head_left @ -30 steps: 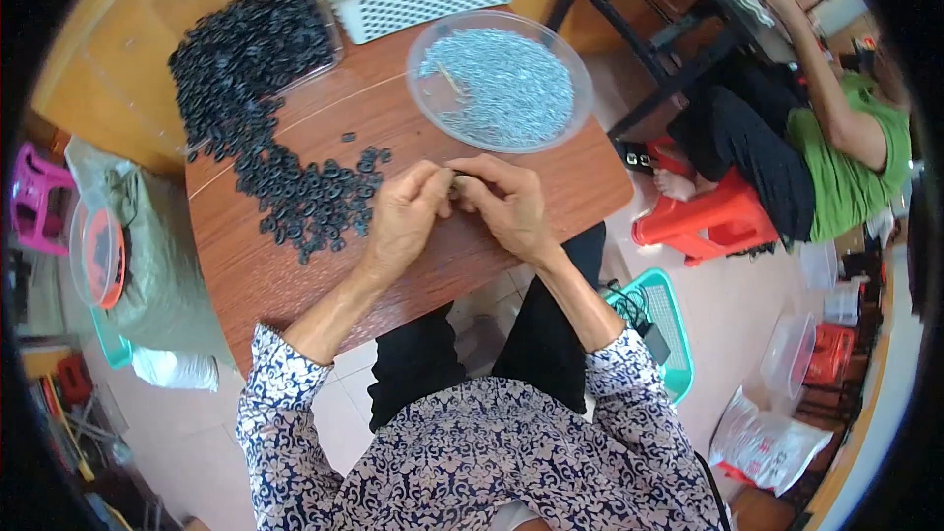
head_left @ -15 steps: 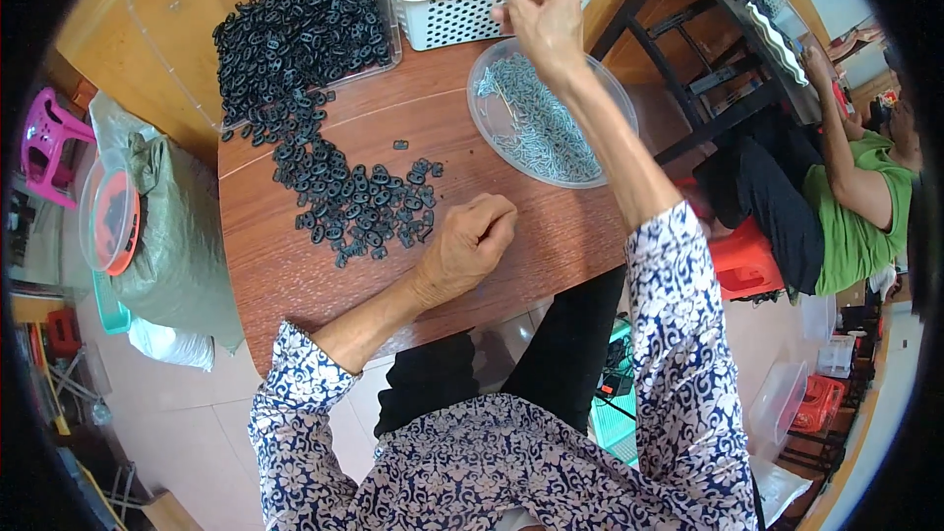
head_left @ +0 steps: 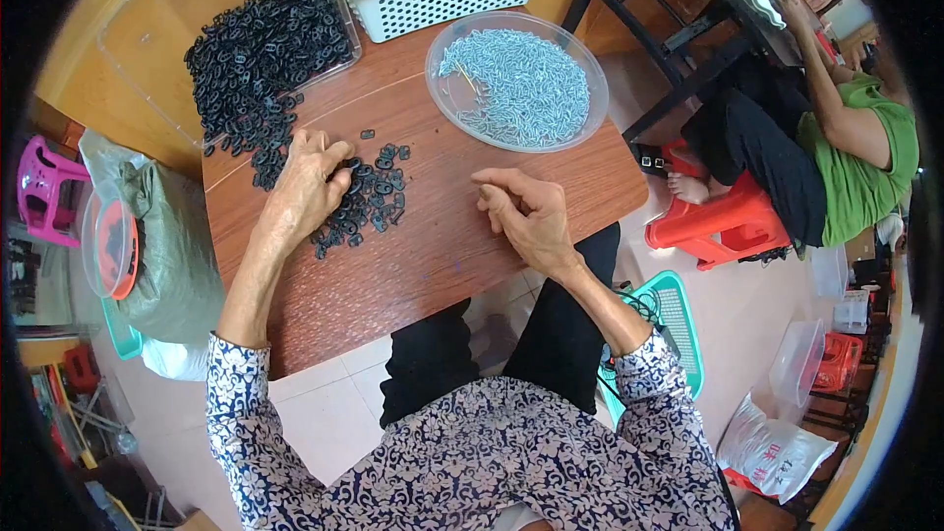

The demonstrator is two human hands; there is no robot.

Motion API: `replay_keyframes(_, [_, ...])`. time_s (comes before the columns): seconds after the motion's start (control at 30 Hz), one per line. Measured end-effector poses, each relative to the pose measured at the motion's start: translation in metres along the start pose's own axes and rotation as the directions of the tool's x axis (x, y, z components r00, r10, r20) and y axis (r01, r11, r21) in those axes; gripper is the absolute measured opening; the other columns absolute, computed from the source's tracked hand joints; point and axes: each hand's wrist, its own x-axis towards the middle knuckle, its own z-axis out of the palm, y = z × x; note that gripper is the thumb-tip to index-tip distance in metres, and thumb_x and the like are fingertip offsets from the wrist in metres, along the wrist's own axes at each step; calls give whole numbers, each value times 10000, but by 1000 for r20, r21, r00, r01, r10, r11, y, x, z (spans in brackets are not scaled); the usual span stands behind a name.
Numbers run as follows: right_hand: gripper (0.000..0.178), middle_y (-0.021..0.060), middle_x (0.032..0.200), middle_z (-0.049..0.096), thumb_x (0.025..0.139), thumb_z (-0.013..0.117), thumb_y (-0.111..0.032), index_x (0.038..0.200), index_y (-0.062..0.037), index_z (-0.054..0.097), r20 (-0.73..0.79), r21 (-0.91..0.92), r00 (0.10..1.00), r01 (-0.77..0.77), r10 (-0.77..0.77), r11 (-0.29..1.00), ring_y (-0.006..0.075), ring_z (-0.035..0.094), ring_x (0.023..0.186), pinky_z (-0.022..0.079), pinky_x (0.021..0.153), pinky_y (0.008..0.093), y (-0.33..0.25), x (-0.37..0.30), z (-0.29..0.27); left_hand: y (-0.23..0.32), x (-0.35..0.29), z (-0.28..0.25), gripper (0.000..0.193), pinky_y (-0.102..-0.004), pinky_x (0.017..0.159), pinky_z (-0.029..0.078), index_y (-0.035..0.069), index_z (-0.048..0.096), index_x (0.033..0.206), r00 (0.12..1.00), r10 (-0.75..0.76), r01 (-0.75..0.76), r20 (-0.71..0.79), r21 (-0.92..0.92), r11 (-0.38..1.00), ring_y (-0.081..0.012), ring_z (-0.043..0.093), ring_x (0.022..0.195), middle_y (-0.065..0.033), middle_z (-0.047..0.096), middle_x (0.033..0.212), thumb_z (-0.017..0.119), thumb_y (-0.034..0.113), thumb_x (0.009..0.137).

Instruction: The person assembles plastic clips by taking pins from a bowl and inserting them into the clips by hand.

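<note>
My left hand (head_left: 307, 182) reaches down onto a loose spread of small black plastic pieces (head_left: 382, 187), flat ovals with holes. Its fingers are bent, thumb and forefinger apart over the pieces, and the hand hides part of them. My right hand (head_left: 531, 216) hovers over the bare wood at the right, fingers curled and thumb tip against the forefinger. Whatever it may pinch is too small to make out. Beyond it, a round clear tub (head_left: 444, 103) holds many small silvery screw-like parts (head_left: 536, 79).
A clear bin (head_left: 352, 57) on its side spills a heap of black pieces onto the wooden table (head_left: 413, 270). Behind stands a white perforated basket (head_left: 447, 8) with more. A sack (head_left: 172, 246) leans at left; a person in green (head_left: 865, 157) sits at right.
My right hand has come back from the white basket to the near right of the table. My left hand has moved left and forward onto the black pieces, its fist loosened.
</note>
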Motion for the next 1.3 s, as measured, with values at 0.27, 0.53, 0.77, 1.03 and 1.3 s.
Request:
replay_keyframes(0.27, [174,39,758,658,946,628,-82,1074,22,681,-35,77,998,-52,55,996,58,575,576,465,493,224,3,2,0,-27,44,4,103,-425,819,413,1,614,902,1000,31,-30,3,-89,996,-322,492,855,-159,549,803,591,58,819])
replay_keyframes(0.53, [182,43,770,675,958,608,-75,1089,22,689,-18,54,997,-79,80,995,52,568,571,461,505,208,3,3,-1,-19,59,20,91,-447,816,425,-9,532,810,992,-21,31,121,-82,996,-345,511,882,-180,559,841,603,47,817])
replay_keyframes(0.77, [177,43,783,680,946,613,-61,1084,22,689,-7,39,998,-67,67,997,57,569,582,467,513,215,3,3,-3,-18,49,28,74,-451,807,441,-29,531,823,999,-31,36,40,-131,991,-359,522,894,-189,563,839,584,22,837])
replay_keyframes(1.03, [166,32,788,671,934,623,-50,1070,19,689,-50,30,997,-56,57,998,64,581,619,475,550,223,-5,6,0,12,38,22,117,-277,654,464,-51,629,981,971,-205,236,122,-610,756,-100,549,699,-20,581,749,591,36,914])
replay_keyframes(1.3, [162,38,846,686,903,643,-16,1055,21,684,-85,-67,975,202,-207,977,80,609,675,499,594,236,-4,25,11,75,25,32,70,-241,614,444,-22,621,931,958,-85,260,275,-700,665,-72,542,673,-4,614,730,569,12,900])
